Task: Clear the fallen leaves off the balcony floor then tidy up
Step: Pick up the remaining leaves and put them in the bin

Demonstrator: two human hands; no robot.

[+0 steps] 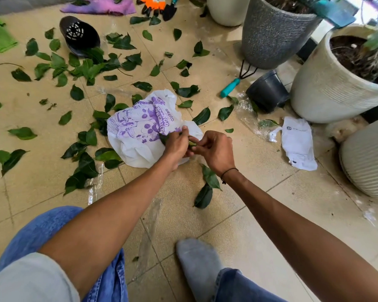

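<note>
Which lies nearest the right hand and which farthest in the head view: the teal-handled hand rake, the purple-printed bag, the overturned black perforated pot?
From the right hand:
1. Purple-printed bag, directly under both hands.
2. Teal-handled hand rake, ahead and slightly right, near the grey planter.
3. Black perforated pot, far ahead on the left.

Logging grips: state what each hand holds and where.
Left hand grips the white bag at its near edge; right hand pinches a leaf by one end.

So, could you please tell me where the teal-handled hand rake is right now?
In the head view, the hand rake lies on the floor right of centre, between the grey pot and the tipped black pot.
</note>
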